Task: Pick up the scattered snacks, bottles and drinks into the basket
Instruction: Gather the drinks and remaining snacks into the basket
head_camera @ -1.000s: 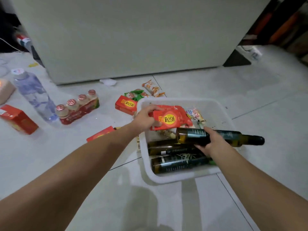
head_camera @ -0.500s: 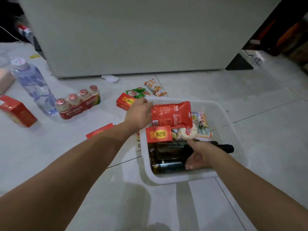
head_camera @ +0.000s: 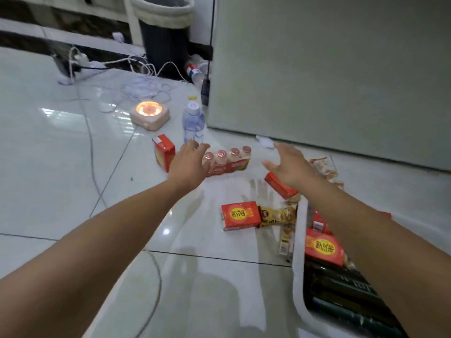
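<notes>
Both hands reach out empty over the white tiled floor. My left hand (head_camera: 189, 162) hovers, fingers spread, just left of a shrink-wrapped pack of small yogurt drinks (head_camera: 228, 161). My right hand (head_camera: 288, 164) is spread open to the right of that pack, above a red carton (head_camera: 279, 185). A clear water bottle (head_camera: 193, 123) stands behind my left hand, with a red box (head_camera: 164, 152) to its left. Another red carton (head_camera: 240, 215) and a yellow snack packet (head_camera: 278, 215) lie near the white basket (head_camera: 298, 264), which holds dark bottles and a red pack (head_camera: 323, 248).
A grey cabinet (head_camera: 329, 69) rises at the back right, with snack packets (head_camera: 322, 165) at its foot. A glowing pink lamp (head_camera: 149, 114), tangled white cables (head_camera: 141, 89) and a dark bin (head_camera: 166, 32) are at the back left. A cable (head_camera: 91, 147) crosses the floor.
Both hands have left the basket, letting go of the red pack and the dark bottle, and now reach left and forward towards the yogurt drinks. The view has swung left.
</notes>
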Action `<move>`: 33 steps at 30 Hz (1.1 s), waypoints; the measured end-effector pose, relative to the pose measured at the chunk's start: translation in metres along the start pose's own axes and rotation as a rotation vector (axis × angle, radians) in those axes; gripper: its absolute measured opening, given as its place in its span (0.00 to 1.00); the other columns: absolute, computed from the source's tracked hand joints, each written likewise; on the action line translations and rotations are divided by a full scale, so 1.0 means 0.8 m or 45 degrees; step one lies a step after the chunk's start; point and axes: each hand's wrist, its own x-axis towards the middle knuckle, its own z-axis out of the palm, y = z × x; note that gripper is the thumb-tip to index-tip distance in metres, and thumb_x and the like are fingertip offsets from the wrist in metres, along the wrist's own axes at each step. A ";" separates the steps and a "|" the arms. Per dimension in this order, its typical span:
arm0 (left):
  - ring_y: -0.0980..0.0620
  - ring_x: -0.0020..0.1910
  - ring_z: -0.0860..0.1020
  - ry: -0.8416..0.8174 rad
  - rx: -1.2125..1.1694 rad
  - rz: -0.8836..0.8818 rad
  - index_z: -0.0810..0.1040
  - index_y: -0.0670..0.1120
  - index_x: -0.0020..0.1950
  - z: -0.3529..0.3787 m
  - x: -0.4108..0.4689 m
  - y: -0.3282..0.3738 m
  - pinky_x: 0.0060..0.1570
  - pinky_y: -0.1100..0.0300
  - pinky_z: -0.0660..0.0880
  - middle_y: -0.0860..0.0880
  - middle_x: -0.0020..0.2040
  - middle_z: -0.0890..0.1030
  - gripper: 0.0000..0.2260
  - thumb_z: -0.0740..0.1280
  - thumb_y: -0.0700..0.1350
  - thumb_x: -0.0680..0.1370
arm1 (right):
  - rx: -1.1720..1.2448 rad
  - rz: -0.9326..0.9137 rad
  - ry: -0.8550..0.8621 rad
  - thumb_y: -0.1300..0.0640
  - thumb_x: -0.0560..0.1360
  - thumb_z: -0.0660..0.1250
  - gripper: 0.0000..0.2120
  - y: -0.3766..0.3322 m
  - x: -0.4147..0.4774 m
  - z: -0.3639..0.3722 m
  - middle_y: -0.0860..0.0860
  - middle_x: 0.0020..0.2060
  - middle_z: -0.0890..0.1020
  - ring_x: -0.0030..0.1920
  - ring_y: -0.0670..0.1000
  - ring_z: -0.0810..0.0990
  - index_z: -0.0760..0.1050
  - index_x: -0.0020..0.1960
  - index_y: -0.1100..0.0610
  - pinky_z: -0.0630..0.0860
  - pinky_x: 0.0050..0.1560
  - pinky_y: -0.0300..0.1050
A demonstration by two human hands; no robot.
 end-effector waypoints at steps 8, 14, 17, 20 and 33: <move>0.45 0.65 0.71 0.086 -0.018 -0.418 0.66 0.47 0.71 -0.057 -0.031 -0.128 0.57 0.49 0.72 0.44 0.64 0.72 0.24 0.67 0.49 0.77 | 0.211 -0.161 -0.191 0.42 0.74 0.66 0.41 -0.115 0.054 0.080 0.54 0.77 0.52 0.76 0.55 0.50 0.47 0.77 0.55 0.54 0.74 0.53; 0.44 0.70 0.65 0.152 -0.258 -0.738 0.53 0.47 0.77 -0.033 -0.017 -0.158 0.63 0.49 0.68 0.44 0.73 0.63 0.40 0.73 0.49 0.72 | 0.629 0.015 -0.170 0.47 0.71 0.71 0.45 -0.155 0.098 0.101 0.54 0.76 0.54 0.76 0.55 0.54 0.47 0.77 0.56 0.55 0.73 0.50; 0.46 0.75 0.57 0.213 -0.357 -0.797 0.46 0.47 0.78 -0.007 0.003 -0.153 0.68 0.50 0.62 0.47 0.77 0.55 0.46 0.75 0.49 0.71 | 0.938 0.118 -0.043 0.52 0.69 0.75 0.48 -0.175 0.126 0.100 0.52 0.76 0.54 0.76 0.54 0.55 0.47 0.77 0.54 0.56 0.73 0.49; 0.48 0.77 0.49 0.245 -0.320 -0.776 0.40 0.50 0.78 0.012 0.031 -0.142 0.72 0.50 0.57 0.48 0.79 0.49 0.52 0.76 0.51 0.69 | 1.167 0.151 -0.016 0.56 0.68 0.76 0.51 -0.199 0.151 0.098 0.51 0.77 0.53 0.75 0.53 0.56 0.44 0.77 0.51 0.58 0.72 0.49; 0.42 0.64 0.72 0.015 -0.268 -0.654 0.63 0.47 0.73 0.035 0.099 -0.148 0.61 0.49 0.71 0.45 0.68 0.69 0.35 0.75 0.44 0.69 | 1.104 0.089 0.094 0.54 0.68 0.75 0.33 -0.216 0.184 0.110 0.51 0.66 0.72 0.64 0.52 0.73 0.62 0.67 0.53 0.71 0.64 0.46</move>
